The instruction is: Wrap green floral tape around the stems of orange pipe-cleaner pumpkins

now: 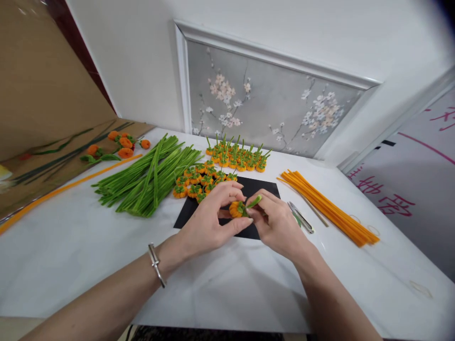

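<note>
Between my hands is a small orange pipe-cleaner pumpkin (235, 209) with a green top, held above a black mat (265, 187). My left hand (213, 213) curls its thumb and fingers round the orange body. At its green top, my right hand (279, 222) pinches a short green pipe-cleaner stem (254, 201). Just beyond my left hand sit several orange pumpkins with green tops (195, 179), partly on the mat. Behind them stands a group of similar pumpkins with upright green stems (241, 158).
A pile of green pipe cleaners (149, 175) lies on the left of the white table (88, 255). Orange pipe cleaners (327, 206) and metal snips (301, 218) lie right. Finished-looking orange flowers (125, 147) rest back left, near brown cardboard (53, 71). A wall panel (266, 94) stands behind.
</note>
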`<state>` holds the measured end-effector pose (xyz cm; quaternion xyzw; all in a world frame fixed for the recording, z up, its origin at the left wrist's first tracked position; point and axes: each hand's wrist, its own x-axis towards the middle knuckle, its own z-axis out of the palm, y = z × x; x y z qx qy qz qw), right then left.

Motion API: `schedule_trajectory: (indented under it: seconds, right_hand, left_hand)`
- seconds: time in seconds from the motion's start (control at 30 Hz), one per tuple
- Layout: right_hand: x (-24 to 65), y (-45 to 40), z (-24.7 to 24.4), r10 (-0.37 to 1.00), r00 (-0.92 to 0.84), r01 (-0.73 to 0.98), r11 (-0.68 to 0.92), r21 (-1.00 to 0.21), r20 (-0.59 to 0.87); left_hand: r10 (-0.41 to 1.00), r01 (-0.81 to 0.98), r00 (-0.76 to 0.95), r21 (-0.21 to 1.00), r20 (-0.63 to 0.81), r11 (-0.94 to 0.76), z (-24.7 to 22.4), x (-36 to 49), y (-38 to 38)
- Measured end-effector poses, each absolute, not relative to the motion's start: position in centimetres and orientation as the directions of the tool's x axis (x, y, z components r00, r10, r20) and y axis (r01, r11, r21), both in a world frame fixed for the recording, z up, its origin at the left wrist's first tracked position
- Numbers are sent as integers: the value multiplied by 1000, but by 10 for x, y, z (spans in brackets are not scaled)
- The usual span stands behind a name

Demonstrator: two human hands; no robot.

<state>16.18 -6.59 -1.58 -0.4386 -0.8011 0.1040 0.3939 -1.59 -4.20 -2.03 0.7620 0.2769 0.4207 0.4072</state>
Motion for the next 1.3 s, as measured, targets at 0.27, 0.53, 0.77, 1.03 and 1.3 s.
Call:
schedule_trajectory:
  seconds: [0.27,0.53,0.77,1.03,1.3]
  right_hand:
    - [157,-68,-16,804,-218,627,549,-552,553]
    - [153,-69,-19,791,-273,630,577,-519,548]
    - [144,-71,-18,819,-218,624,535,-569,531]
    - [155,-69,-19,862,-206,590,487,-644,463]
    - [155,-70,-13,836,-219,665,505,-551,503]
  left_hand:
    - [763,230,424,757,487,-611,-21,-14,-46]
    - [787,250,409,773,462,-583,-20,-14,-42]
    - [820,178,386,838,422,-515,-24,-13,-36]
    - [787,221,455,803,417,-554,-20,-12,-39]
    - [749,199,476,774,461,-602,-18,-13,-38]
